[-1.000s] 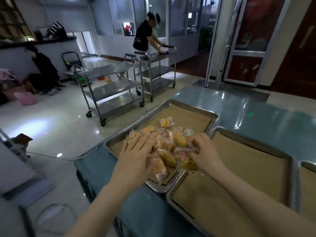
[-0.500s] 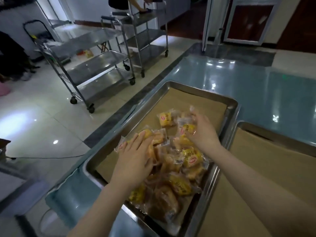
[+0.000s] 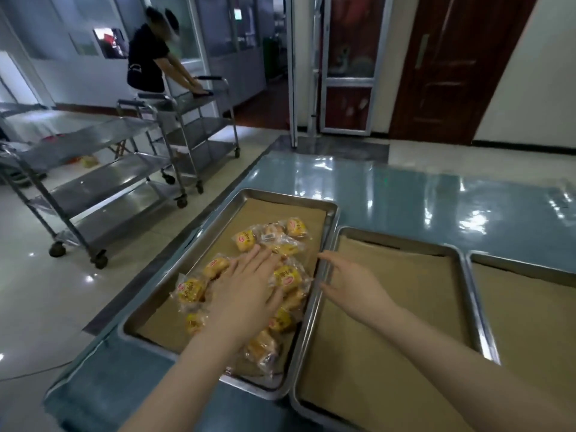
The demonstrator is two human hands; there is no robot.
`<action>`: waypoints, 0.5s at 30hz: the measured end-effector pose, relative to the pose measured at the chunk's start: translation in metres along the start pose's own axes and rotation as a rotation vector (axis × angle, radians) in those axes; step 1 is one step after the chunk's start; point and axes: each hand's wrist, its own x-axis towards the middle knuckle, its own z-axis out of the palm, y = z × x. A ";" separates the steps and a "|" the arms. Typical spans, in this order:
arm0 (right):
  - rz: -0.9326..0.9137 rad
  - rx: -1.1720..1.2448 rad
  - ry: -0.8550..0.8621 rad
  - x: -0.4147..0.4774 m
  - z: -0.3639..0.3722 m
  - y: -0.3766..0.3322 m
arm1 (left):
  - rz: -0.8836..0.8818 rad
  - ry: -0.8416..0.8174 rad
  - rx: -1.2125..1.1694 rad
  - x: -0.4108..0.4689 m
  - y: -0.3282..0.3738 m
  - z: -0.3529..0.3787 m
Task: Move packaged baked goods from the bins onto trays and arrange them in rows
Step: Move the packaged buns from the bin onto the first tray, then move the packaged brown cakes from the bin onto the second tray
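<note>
On the table: table (image 3: 405, 194), blue-green and glossy, carries three metal trays side by side; everything below is placed relative to the left tray.
Left tray: left tray (image 3: 218, 219) is lined with brown paper and holds all the baked goods.
Middle tray: middle tray (image 3: 461, 275) touches the left tray's right rim; only brown paper lies in it.
Right tray: right tray (image 3: 486, 255) sits beyond the middle tray, also paper-lined, partly out of view.
Carts: steel carts (image 3: 103, 182) stand on the floor well apart, off the left tray's far left; another person leans on one.
Baked goods: packaged baked goods (image 3: 286, 277) lie in a loose, overlapping heap along the left tray's middle and right side, not in rows.
Left hand: left hand (image 3: 246, 291) lies flat on the heap, fingers spread, pressing rather than gripping; nothing is enclosed.
Right hand: right hand (image 3: 352, 283) hovers over the left tray's right rim, fingers loosely extended and empty.
Handling: the packs look light and soft, in slick clear wrappers that probably slide over each other and the paper; the cakes inside likely crush under a hard squeeze.
Where to hold: pinching a pack gently across its short sides, or by the crimped wrapper end, seems safest.
Progress: arranging has hardly begun, judging by the heap.
</note>
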 end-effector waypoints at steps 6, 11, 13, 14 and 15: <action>0.101 -0.128 -0.017 -0.098 -0.049 -0.002 | 0.144 0.008 -0.094 -0.036 0.066 0.002; 0.218 -0.153 0.004 -0.174 -0.084 0.015 | 0.268 -0.036 -0.133 -0.060 0.131 0.019; 0.242 -0.156 0.021 -0.199 -0.103 0.022 | 0.321 -0.051 -0.127 -0.063 0.160 0.020; 0.254 -0.152 0.041 -0.210 -0.115 0.026 | 0.347 -0.049 -0.130 -0.062 0.174 0.018; 0.269 -0.147 0.066 -0.221 -0.128 0.032 | 0.374 -0.041 -0.133 -0.059 0.190 0.015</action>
